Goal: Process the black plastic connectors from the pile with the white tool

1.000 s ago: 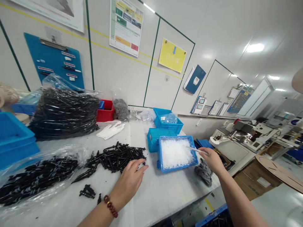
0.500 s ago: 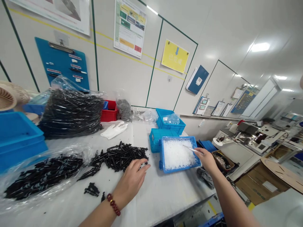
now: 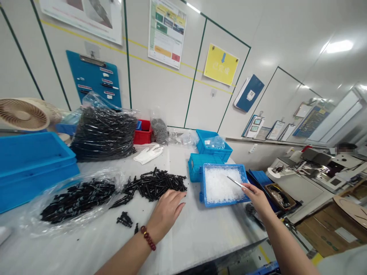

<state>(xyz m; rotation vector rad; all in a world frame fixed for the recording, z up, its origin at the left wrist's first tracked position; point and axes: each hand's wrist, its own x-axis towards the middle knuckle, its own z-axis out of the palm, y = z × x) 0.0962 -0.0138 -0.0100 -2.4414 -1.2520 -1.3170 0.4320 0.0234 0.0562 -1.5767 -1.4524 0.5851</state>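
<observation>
My right hand (image 3: 258,198) pinches a pair of slim metal tweezers (image 3: 234,180). Their tips reach over a blue bin (image 3: 204,191) filled with small, whitish, translucent pieces (image 3: 222,189). At the right edge of a pile of thin black plastic parts (image 3: 156,183) is my left hand (image 3: 169,210). Its fingers are loosely bent and the thumb stands apart. I see nothing held in it, though the fingertips partly cover the pile's edge. A small cluster of the same black parts (image 3: 124,219) lies left of my left wrist.
Behind the bin stand two more blue bins (image 3: 208,162). To the left are an open clear bag of black parts (image 3: 77,200), a large bag of black pieces (image 3: 104,133), stacked blue crates (image 3: 34,164) and a fan (image 3: 24,114). A white glove (image 3: 149,153) lies behind the pile.
The whole view has shifted, so the scene sits further right. The tweezers remain over the bin in my right hand. My left hand stays by the pile, its fingers drawn slightly closer together.
</observation>
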